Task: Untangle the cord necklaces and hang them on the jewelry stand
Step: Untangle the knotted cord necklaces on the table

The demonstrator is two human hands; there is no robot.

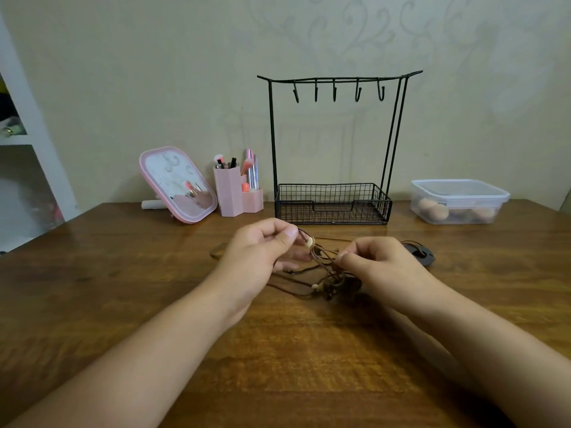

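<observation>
Left hand (pixel 262 251) and right hand (pixel 380 257) pinch tangled cord necklaces (pixel 321 267); no legible writing.

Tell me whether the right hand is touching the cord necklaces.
Touching. The head view shows the right hand pinching a strand of the cord necklaces between thumb and fingertips.

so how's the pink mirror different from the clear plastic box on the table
The pink mirror stands tilted on its edge at the left of the jewelry stand; the clear plastic box sits flat at the stand's right. The mirror has an opaque pink frame and reflects the brushes nearby; the box is see-through, lidded, with rounded orange-tan items inside. Both are rounded rectangles at the back of the wooden table.
</observation>
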